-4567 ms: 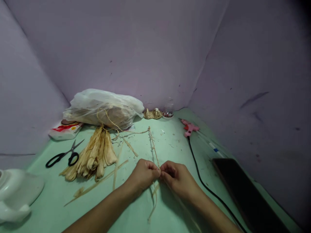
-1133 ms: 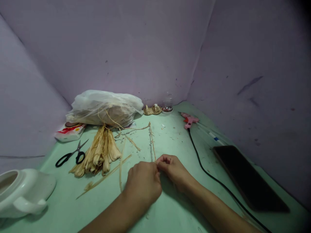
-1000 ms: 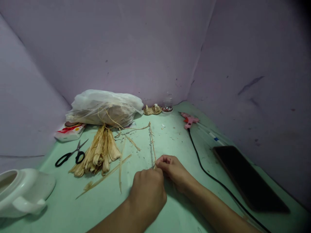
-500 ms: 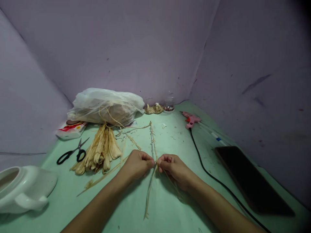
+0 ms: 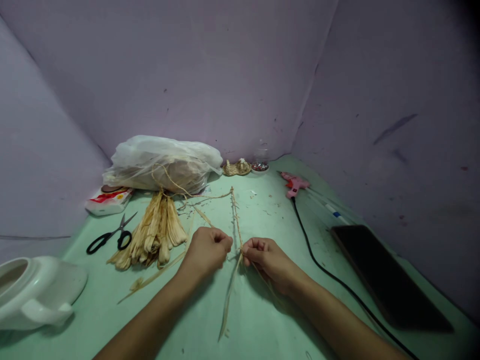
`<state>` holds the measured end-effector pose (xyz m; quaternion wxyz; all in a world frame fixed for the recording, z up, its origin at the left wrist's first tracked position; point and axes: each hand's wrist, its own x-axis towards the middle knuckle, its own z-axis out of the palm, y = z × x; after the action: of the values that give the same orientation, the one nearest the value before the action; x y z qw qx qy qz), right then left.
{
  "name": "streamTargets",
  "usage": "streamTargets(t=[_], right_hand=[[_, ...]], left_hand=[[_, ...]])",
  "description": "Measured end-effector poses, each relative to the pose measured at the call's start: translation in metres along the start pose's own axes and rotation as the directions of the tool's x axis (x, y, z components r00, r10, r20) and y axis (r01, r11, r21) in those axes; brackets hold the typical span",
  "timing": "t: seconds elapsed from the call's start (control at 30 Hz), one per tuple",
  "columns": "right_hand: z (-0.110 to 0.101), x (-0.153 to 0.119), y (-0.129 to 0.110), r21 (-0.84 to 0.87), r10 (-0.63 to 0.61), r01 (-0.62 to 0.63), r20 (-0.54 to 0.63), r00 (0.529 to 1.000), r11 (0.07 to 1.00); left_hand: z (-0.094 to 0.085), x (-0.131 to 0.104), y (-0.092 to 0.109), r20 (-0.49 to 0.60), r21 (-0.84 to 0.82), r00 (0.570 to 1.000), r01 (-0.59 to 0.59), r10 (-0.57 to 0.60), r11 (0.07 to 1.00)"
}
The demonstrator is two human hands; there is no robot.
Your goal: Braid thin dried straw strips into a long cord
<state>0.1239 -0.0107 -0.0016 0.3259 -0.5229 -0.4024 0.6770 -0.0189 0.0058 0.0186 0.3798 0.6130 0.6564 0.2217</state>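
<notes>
A thin braid of dry plant fibre (image 5: pixel 236 215) runs toward me from the far middle of the table. My right hand (image 5: pixel 264 257) pinches its near end between thumb and fingers. Loose strands (image 5: pixel 228 300) hang from that point toward the front. Just left of the braid, apart from it, is my left hand (image 5: pixel 210 250), its fingers pinched together; whether a thin fibre is in them I cannot make out. Left of that hand lies a tied bundle of dried husk strips (image 5: pixel 157 232), with a long loose strip (image 5: pixel 153 280) in front of it.
Black-handled scissors (image 5: pixel 112 235) and a white ceramic pot on its side (image 5: pixel 45 290) are at left. Behind stands a plastic bag (image 5: pixel 161 160). On the right are a pink glue gun (image 5: pixel 294 184), its black cord (image 5: pixel 318 265) and a dark tablet (image 5: pixel 390 280).
My left hand has pulled away from the braid, a little to the left and up. My right hand stays pinched on the braid's near end. The loose strands have shifted slightly left.
</notes>
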Motion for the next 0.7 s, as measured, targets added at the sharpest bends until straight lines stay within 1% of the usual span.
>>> streamTargets(t=[0.07, 0.1, 0.17, 0.2, 0.33, 0.43, 0.47, 0.53, 0.6, 0.63, 0.7], right_hand=[[0.000, 0.001, 0.001, 0.024, 0.001, -0.001, -0.002, 1.000, 1.000], [0.000, 0.001, 0.002, 0.032, 0.003, -0.003, -0.003, 1.000, 0.999], [-0.001, 0.002, 0.002, 0.040, 0.007, -0.006, -0.007, 1.000, 0.999], [-0.001, 0.002, 0.003, 0.038, 0.008, -0.008, -0.009, 1.000, 0.999], [-0.001, 0.003, 0.005, 0.034, -0.005, 0.005, 0.000, 1.000, 0.999], [-0.002, 0.003, 0.005, 0.049, -0.011, 0.011, 0.007, 1.000, 0.999], [-0.001, 0.003, 0.005, 0.055, -0.006, 0.006, 0.005, 1.000, 0.998], [-0.001, 0.004, 0.006, 0.071, -0.011, 0.011, 0.004, 1.000, 0.997], [-0.001, 0.005, 0.007, 0.092, -0.052, 0.050, 0.014, 0.999, 0.995], [0.000, 0.006, 0.008, 0.104, -0.081, 0.078, 0.020, 0.997, 0.992], [0.000, 0.007, 0.010, 0.121, -0.124, 0.120, 0.024, 0.992, 0.985]], left_hand=[[0.000, -0.002, 0.001, 0.135, -0.039, 0.990, 0.037, -0.031, 0.999], [0.001, -0.002, 0.001, 0.178, -0.051, 0.984, 0.032, -0.022, 0.998], [0.005, -0.002, 0.000, 0.218, -0.085, 0.976, 0.008, 0.011, 0.996], [0.007, -0.002, -0.001, 0.217, -0.110, 0.976, 0.003, 0.021, 0.994], [0.016, 0.001, -0.005, 0.156, -0.211, 0.987, -0.005, 0.039, 0.978], [0.013, 0.002, -0.005, 0.174, -0.230, 0.984, 0.001, 0.040, 0.973], [0.011, 0.002, -0.004, 0.192, -0.229, 0.981, 0.021, 0.024, 0.973], [0.006, 0.000, -0.001, 0.247, -0.237, 0.967, 0.116, -0.056, 0.964], [0.003, -0.002, 0.003, 0.334, -0.296, 0.932, 0.248, -0.144, 0.922], [0.003, -0.003, 0.004, 0.387, -0.344, 0.908, 0.304, -0.161, 0.888], [0.004, -0.005, 0.004, 0.484, -0.455, 0.866, 0.373, -0.127, 0.809]])
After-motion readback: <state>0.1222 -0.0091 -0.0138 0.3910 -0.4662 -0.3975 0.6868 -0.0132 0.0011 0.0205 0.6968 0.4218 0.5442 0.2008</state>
